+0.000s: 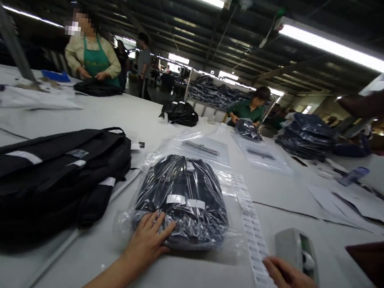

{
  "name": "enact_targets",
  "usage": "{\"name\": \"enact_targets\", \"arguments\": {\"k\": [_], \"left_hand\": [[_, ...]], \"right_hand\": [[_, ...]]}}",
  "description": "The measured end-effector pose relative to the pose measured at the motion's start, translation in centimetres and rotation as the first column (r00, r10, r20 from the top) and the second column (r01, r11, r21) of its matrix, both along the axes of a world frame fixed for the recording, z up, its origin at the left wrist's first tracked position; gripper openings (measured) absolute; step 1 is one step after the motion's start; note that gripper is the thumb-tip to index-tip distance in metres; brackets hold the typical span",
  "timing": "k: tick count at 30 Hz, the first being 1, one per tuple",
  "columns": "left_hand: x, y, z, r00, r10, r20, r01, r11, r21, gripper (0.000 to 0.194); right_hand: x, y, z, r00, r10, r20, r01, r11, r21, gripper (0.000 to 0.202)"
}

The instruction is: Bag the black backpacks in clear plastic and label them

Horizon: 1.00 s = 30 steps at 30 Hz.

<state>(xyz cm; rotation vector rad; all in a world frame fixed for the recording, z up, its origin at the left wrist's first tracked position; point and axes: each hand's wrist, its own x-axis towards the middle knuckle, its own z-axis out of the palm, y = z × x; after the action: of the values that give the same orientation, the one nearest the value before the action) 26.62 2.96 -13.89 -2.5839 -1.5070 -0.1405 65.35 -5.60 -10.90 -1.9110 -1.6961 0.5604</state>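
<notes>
A black backpack in a clear plastic bag [188, 184] lies on the table in front of me, with two white pieces across its middle. My left hand [151, 237] rests on the near left part of the bag, fingers spread. At the lower right, my right hand [295, 285] has its thumb and fingers closed together. Its fingertips meet the right edge of a long strip of printed labels [253, 240]; whether they pinch anything is not clear. Just beyond that hand stands a grey dispenser-like device [286, 250].
A large black backpack [49, 175] lies at left, near a thin pale rod [56, 248]. Flat clear bags [205, 147] lie beyond the wrapped backpack. Co-workers [96, 58] handle bags across the table. Stacked wrapped bags [306, 134] and loose papers [352, 207] sit at right.
</notes>
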Motion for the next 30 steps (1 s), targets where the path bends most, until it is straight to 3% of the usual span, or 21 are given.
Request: {"name": "enact_targets", "arguments": {"k": [2,5,8,10,11,14,17,24,27,30], "left_hand": [[0.2,-0.3,0.3,1.000,0.017,0.010,-0.017,0.999,-0.036,0.071],[0.3,-0.4,0.4,0.999,0.026,0.030,-0.024,0.997,-0.073,0.073],[0.2,-0.3,0.2,0.999,0.028,0.038,-0.025,0.997,-0.078,0.077],[0.1,-0.2,-0.2,0.999,0.025,0.042,-0.022,0.997,-0.072,0.080],[0.1,-0.1,-0.4,0.999,0.024,0.046,-0.021,0.998,-0.067,0.081],[0.1,0.0,-0.8,0.998,0.017,0.062,-0.013,0.998,-0.061,0.082],[0.1,0.1,-1.4,0.996,0.022,0.088,-0.019,0.999,-0.040,0.080],[-0.2,0.1,-2.5,0.972,-0.005,0.235,-0.009,0.998,0.057,0.066],[-0.3,0.1,-2.7,0.970,-0.009,0.242,-0.022,0.992,0.126,0.068],[-0.2,0.0,-3.7,0.966,-0.041,0.255,-0.021,0.971,0.237,0.073]], "right_hand": [[-5.4,4.8,4.9,0.938,0.341,0.060,-0.344,0.937,0.065,0.033],[-13.0,10.6,9.0,0.674,0.723,0.156,-0.735,0.677,0.037,0.028],[-18.4,14.8,10.0,0.347,0.893,0.287,-0.916,0.388,-0.099,0.021],[-21.0,16.7,9.8,0.163,0.919,0.358,-0.938,0.257,-0.233,0.016],[-22.0,17.4,9.7,0.090,0.918,0.387,-0.927,0.219,-0.304,0.015],[-24.6,18.7,9.1,-0.065,0.880,0.471,-0.860,0.191,-0.474,0.015],[-26.4,19.3,8.1,-0.129,0.849,0.512,-0.807,0.210,-0.551,0.015],[-27.7,20.0,5.1,-0.173,0.845,0.506,-0.772,0.203,-0.603,0.016],[-28.0,20.3,4.7,-0.162,0.850,0.501,-0.771,0.208,-0.602,0.017],[-28.4,20.7,4.6,-0.157,0.851,0.500,-0.770,0.212,-0.602,0.018]]}}
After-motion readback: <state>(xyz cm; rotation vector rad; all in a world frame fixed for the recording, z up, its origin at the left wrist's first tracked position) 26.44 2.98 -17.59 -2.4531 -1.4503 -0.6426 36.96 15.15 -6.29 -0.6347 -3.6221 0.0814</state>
